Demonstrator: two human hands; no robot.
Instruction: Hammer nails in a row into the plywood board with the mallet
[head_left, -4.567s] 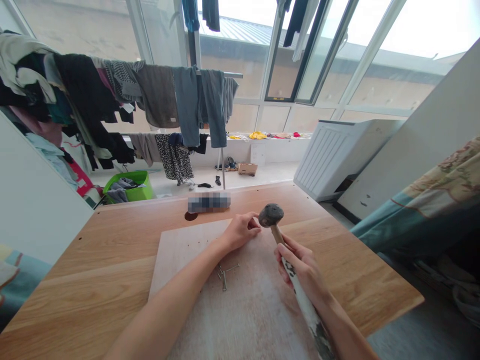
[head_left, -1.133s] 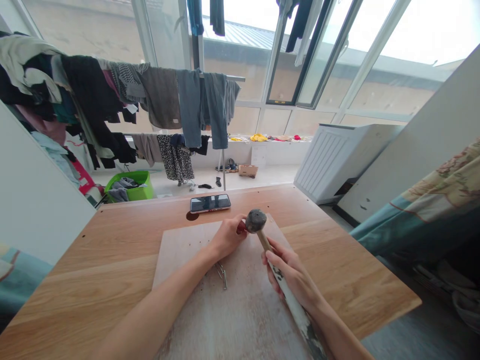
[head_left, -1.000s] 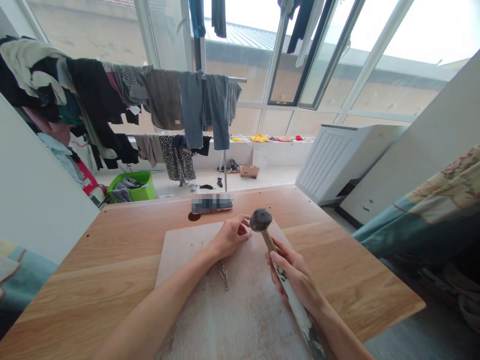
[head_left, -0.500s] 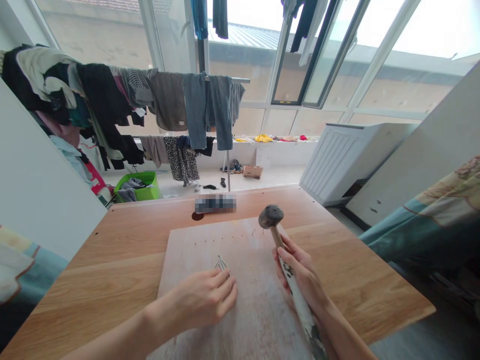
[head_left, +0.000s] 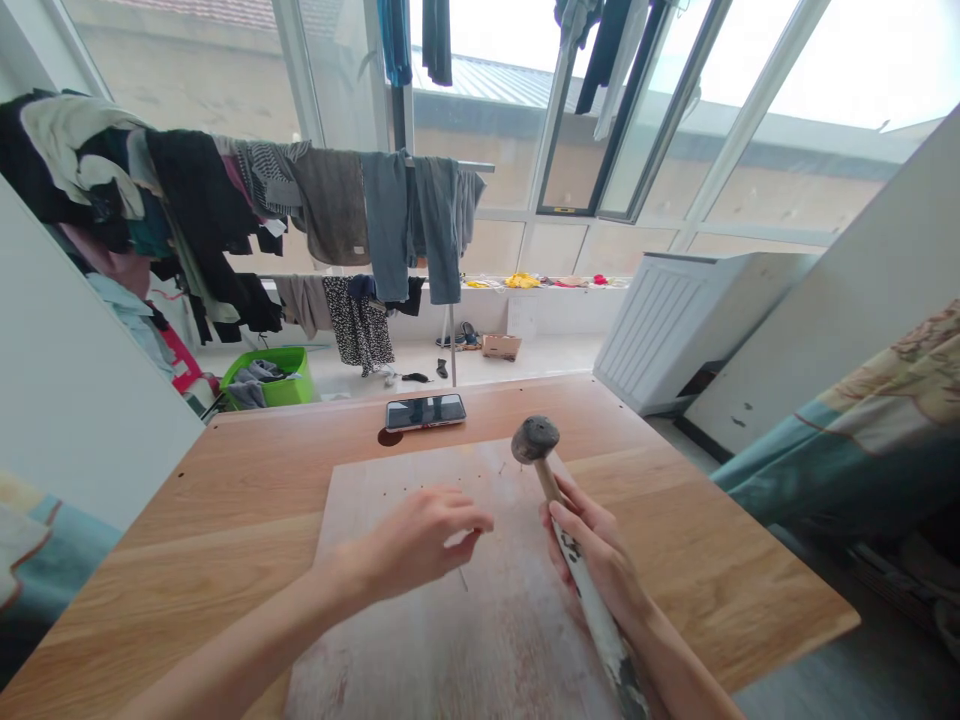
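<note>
My right hand (head_left: 589, 530) grips a rubber mallet (head_left: 535, 440) by its handle, which has worn white paint. The mallet's dark head is raised above the far right part of a pale wooden board (head_left: 337, 610). Over the middle of that board my left hand (head_left: 427, 540) is closed in a pinch, thumb against fingertips; whatever is between them is too small to make out. A loose nail (head_left: 463, 580) lies just below this hand, partly hidden. Two thin nails (head_left: 502, 468) stand near the board's far edge, in line with a row of small dark dots (head_left: 385, 493).
The board lies on a wooden table (head_left: 675, 500). A phone (head_left: 426, 411) rests near the far edge beside a dark round hole (head_left: 390, 437). Beyond are a drying rack with clothes (head_left: 330, 200), a green basket (head_left: 300, 385) and a white appliance (head_left: 652, 330).
My left hand has lifted away from the small pile of nails and moved up and slightly right, its fingers now pinched. The mallet stays in my right hand, nearly still.
</note>
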